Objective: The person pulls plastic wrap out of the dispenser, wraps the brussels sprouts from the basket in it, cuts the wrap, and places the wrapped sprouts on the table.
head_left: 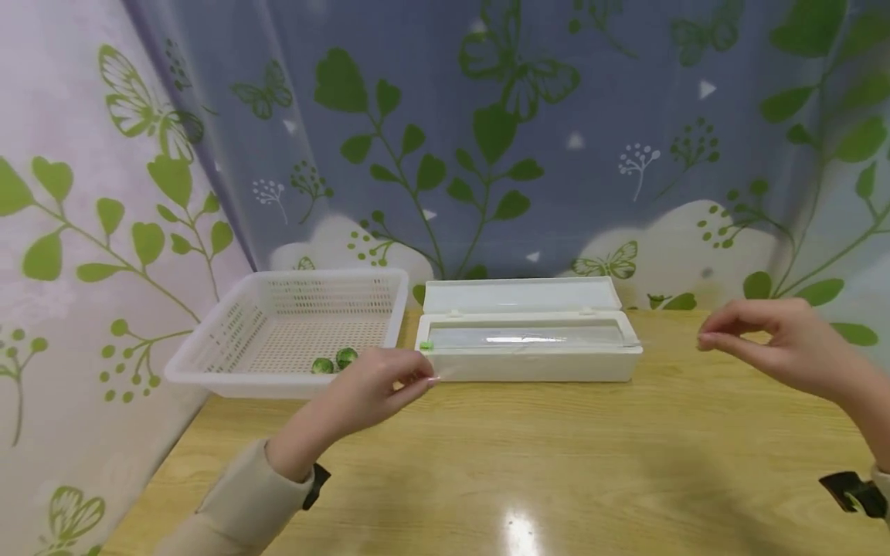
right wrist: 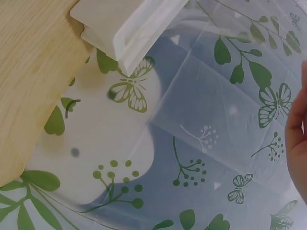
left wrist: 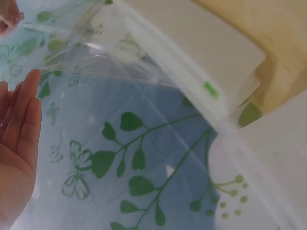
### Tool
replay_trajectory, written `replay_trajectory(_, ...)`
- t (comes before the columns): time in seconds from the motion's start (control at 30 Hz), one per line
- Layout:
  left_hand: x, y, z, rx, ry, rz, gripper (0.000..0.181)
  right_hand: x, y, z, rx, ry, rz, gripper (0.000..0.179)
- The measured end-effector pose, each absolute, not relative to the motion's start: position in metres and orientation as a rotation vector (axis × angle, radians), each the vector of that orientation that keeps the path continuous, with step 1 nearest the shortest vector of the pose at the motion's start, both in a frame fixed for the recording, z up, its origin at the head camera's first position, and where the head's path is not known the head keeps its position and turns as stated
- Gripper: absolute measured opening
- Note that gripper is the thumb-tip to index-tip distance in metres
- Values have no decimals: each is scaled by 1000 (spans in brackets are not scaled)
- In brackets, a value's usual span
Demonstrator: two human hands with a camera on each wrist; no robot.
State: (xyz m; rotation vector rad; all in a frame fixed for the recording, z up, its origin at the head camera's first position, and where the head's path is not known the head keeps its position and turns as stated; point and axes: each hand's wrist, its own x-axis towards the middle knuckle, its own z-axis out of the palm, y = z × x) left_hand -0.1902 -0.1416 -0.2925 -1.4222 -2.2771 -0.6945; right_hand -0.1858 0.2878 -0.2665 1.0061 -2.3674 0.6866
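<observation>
A white cling film dispenser point(head_left: 531, 367) stands on the table with its lid point(head_left: 521, 295) tipped back. A clear sheet of cling film point(left wrist: 110, 57) stretches out of it in the left wrist view, drawn toward both hands. My left hand point(head_left: 382, 386) pinches one corner of the film between thumb and fingertips, just in front of the dispenser's left end. Off to the right of the dispenser, my right hand point(head_left: 786, 344) pinches the film's other side. A small green slider point(head_left: 426, 345) sits at the left end of the dispenser's cutting edge.
Left of the dispenser stands a white plastic basket point(head_left: 188, 369) with slotted walls. Two small green round vegetables point(head_left: 323, 365) lie in it, partly behind my left hand. The wooden table point(head_left: 556, 463) reaches back to a patterned curtain point(head_left: 445, 116).
</observation>
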Motion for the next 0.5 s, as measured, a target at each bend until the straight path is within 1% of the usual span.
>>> replay_trajectory(0.1,-181,-144,-307,-1439,-2328,-668,2,-183,292,-273,1139,-2404,719,37)
replay_trajectory(0.2,-173,-143,-323,-1469,-2373,-659,4,-183,296,-281,1278,-2441,789,39)
replay_trajectory(0.33,-166,-142,-343,-1532,-2409,-660,8,-182,295,-289,1416,-2519,840,37)
replay_trajectory(0.5,-167,-140,-361,-1574,-2402,-649,8,-182,291,-291,1483,-2603,850,32)
